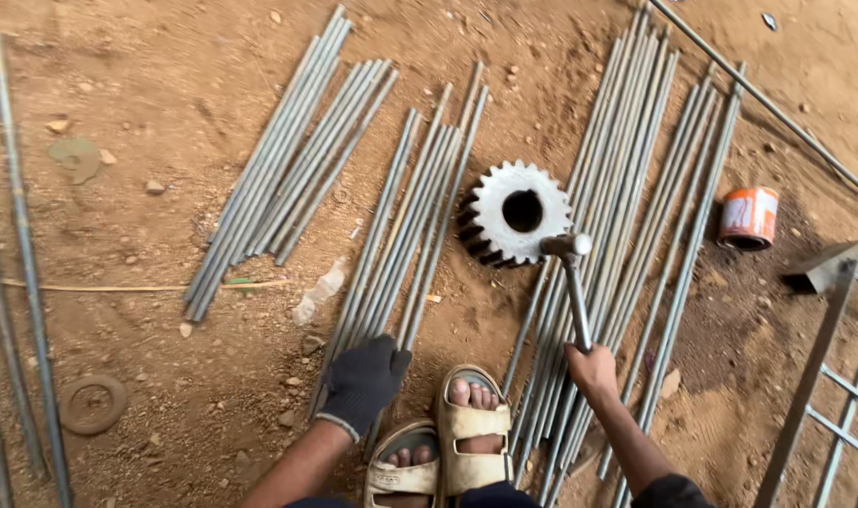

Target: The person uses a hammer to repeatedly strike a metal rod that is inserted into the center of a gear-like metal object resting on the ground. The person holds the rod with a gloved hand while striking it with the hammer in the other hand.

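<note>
- A hammer (572,282) is grasped in the bare right hand (590,369), the fingers being clenched around the lower end of its metal handle
- The hammer head is held raised just beside the lower right edge of a large pale gear wheel (515,214); whether the two touch cannot be told
- The gear wheel is seen lying on the reddish dirt ground (165,85), its round centre hole facing upward
- The left hand (365,381), covered by a dark glove, is pressed palm down on the near ends of a bundle of thin steel rods (401,226) laid out just left of the gear wheel; the fingers are spread rather than clenched
- A second bundle of rods (292,165) is laid farther left of the gear wheel, and a longer spread of rods (636,188) is laid to its right
- Two feet in tan sandals (448,442) are placed near the gear wheel on its near side, between the two hands
- An orange and white tin can (748,217) is lying on its side well to the right of the gear wheel
- A welded metal grille frame (824,376) is seen beyond the can, at the right edge
- A flat rusty disc (92,404) is lying on the dirt well to the left of the gear wheel
</note>
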